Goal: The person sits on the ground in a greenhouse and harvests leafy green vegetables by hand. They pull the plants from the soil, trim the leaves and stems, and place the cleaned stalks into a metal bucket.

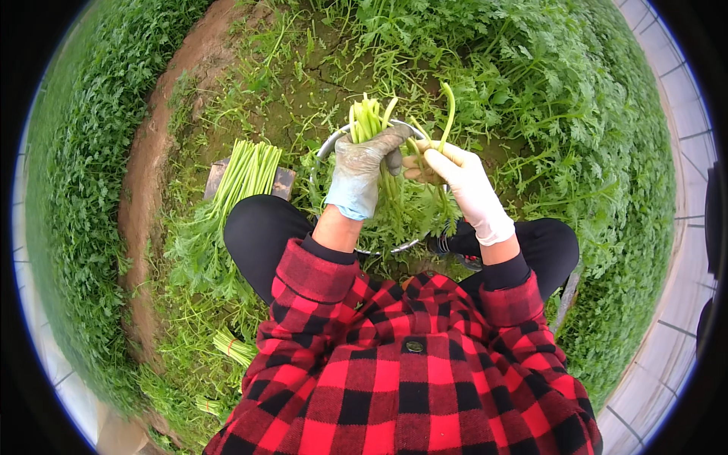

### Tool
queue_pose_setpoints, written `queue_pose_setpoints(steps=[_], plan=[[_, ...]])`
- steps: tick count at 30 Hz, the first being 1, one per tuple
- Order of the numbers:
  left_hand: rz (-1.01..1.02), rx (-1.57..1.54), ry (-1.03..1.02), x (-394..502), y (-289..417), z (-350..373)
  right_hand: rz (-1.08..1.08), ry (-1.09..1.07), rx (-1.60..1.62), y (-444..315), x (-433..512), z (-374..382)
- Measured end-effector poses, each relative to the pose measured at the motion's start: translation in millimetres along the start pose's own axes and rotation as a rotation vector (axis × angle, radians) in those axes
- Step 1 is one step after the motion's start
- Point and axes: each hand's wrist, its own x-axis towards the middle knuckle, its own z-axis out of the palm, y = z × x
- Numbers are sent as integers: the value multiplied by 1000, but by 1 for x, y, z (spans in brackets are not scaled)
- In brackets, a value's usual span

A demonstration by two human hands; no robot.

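Observation:
My left hand (364, 165), in a soiled pale blue glove, is closed around a bunch of leafy green stalks (367, 118), cut ends up and leaves hanging down. Close beside it on the right, my right hand (455, 168), in a whitish glove, pinches a curved single stalk (449, 114) between thumb and fingers. Both hands are above a round metal rim (327, 145) between my knees, with leaves inside it. At the left, a pile of cut stalks (247, 170) lies across a wooden board (283, 182), its leaves beside my left knee.
Dense leafy plants (569, 114) grow on the right, with another strip (96, 170) at the far left beyond a bare soil ridge (148, 165). Bundles with red bands (232, 347) lie at the lower left. A shoe (469, 261) shows under my right leg.

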Motion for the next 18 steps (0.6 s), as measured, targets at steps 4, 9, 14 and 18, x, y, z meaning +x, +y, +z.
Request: queue_pose_setpoints(steps=[4,9,14,18], plan=[[-44,-165,3,8,1,-18,-46,97,12,0,8,-26],[-86,-177,41,10,4,-25,-20,203,-519,7,4,-44],[-19,-158,-14,6,7,-16,-424,404,-839,14,5,-31],[-24,-77,-70,2,9,-7,-350,217,-1054,11,5,-10]])
